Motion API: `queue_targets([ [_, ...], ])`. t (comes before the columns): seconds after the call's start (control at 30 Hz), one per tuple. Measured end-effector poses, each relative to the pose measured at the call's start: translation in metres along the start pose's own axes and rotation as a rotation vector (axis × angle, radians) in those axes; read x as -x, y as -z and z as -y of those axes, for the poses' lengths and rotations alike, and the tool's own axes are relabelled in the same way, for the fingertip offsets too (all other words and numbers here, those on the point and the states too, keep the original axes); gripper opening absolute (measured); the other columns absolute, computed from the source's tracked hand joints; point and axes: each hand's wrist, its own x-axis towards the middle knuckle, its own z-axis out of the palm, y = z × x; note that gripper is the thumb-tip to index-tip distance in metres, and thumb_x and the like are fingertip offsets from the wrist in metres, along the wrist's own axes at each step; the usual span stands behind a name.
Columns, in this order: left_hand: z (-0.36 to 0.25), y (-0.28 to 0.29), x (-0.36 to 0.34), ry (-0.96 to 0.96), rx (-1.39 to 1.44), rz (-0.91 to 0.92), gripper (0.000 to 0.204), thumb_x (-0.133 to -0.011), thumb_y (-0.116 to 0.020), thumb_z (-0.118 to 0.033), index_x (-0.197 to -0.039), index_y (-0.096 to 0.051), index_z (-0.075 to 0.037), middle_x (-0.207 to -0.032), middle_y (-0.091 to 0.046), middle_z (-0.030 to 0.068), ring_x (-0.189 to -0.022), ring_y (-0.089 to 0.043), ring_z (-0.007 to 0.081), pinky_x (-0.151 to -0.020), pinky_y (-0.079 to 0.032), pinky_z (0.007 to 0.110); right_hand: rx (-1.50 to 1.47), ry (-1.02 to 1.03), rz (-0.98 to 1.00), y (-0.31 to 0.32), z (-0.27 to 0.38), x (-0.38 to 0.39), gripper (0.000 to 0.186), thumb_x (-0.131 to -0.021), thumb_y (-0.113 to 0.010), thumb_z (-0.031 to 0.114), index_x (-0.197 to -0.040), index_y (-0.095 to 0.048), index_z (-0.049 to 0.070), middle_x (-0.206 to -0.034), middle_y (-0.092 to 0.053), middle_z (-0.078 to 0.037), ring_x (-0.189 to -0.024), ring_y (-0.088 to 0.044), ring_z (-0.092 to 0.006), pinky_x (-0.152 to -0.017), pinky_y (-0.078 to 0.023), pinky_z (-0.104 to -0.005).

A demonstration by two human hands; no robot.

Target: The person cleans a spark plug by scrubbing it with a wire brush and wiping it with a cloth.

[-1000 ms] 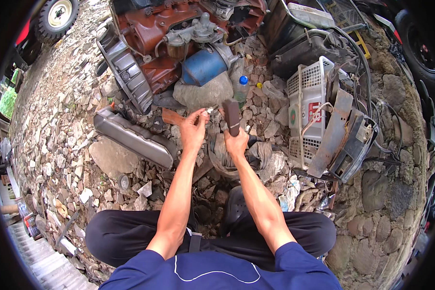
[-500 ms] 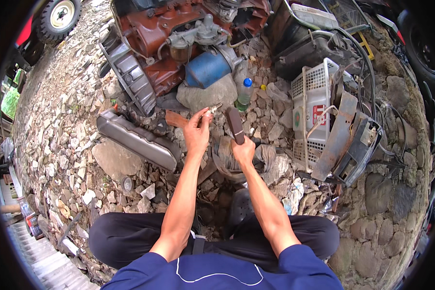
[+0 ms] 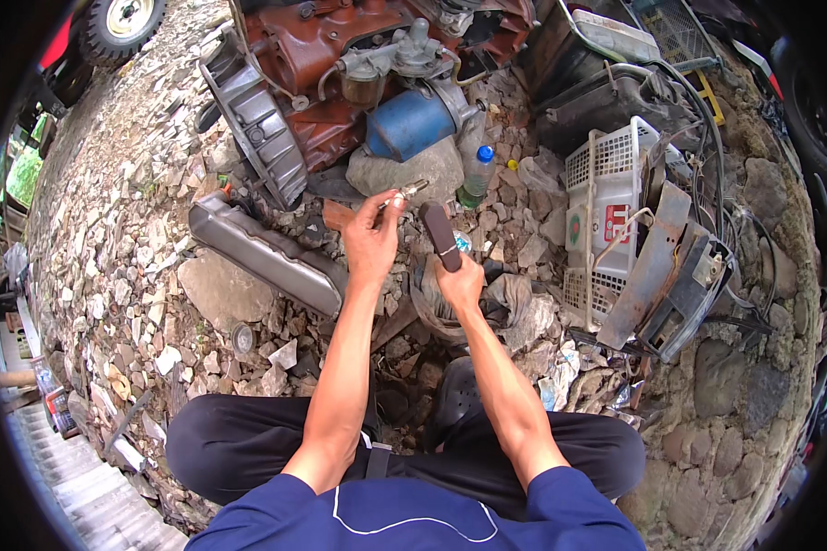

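While my left hand [image 3: 371,242] pinches a metal part [image 3: 414,188] near the canister [image 3: 412,127], my right fist [image 3: 460,282] must steady its brown tool [image 3: 439,231].

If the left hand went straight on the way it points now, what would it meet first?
The left hand, holding a small metal piece, would probably meet the large grey stone just this side of the blue cylinder; depth is unclear from this one view.
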Motion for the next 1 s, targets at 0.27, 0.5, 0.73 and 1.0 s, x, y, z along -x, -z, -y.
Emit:
queue_targets([
  [0.27,-0.016,-0.01,0.007,0.132,0.204,0.045,0.024,-0.093,-0.061,-0.019,-0.102,-0.064,0.003,-0.077,-0.067,0.0069,-0.071,-0.062,0.0092,-0.065,-0.051,0.022,-0.236,0.117,-0.126,-0.002,0.043,-0.017,0.019,-0.07,-0.069,0.016,-0.078,-0.063,-0.001,-0.063,-0.061,-0.019,-0.059,-0.063,-0.034,-0.056,-0.048,-0.039],
  [0.5,0.014,0.007,0.0,0.46,0.23,-0.048,0.03,-0.094,-0.059,-0.027,-0.092,-0.064,0.002,-0.076,-0.066,0.0061,-0.065,-0.059,0.0084,-0.057,-0.046,0.022,-0.145,0.071,-0.103,-0.01,0.021,-0.015,0.022,-0.07,-0.069,0.017,-0.074,-0.061,-0.002,-0.06,-0.058,-0.016,-0.055,-0.058,-0.0224,-0.057,-0.047,-0.0367],
  [0.73,0.018,0.0,0.008,0.627,0.3,0.158,0.022,-0.094,-0.058,-0.026,-0.095,-0.059,-0.004,-0.076,-0.061,0.0009,-0.064,-0.056,0.0078,-0.057,-0.044,0.022,-0.819,-0.136,0.131,0.005,0.054,-0.024,0.021,-0.085,-0.068,0.013,-0.1,-0.061,0.001,-0.058,-0.052,0.003,-0.044,-0.046,-0.0063,-0.042,-0.035,-0.0244],
  [1.0,0.015,0.008,0.005,0.627,0.364,0.372,0.021,-0.095,-0.057,-0.024,-0.105,-0.06,-0.005,-0.077,-0.061,0.001,-0.067,-0.057,0.0093,-0.059,-0.044,0.024,-1.058,-0.197,0.233,0.02,0.048,-0.032,0.022,-0.086,-0.067,0.012,-0.1,-0.061,-0.003,-0.057,-0.052,-0.002,-0.041,-0.047,-0.0106,-0.04,-0.038,-0.0257],
])
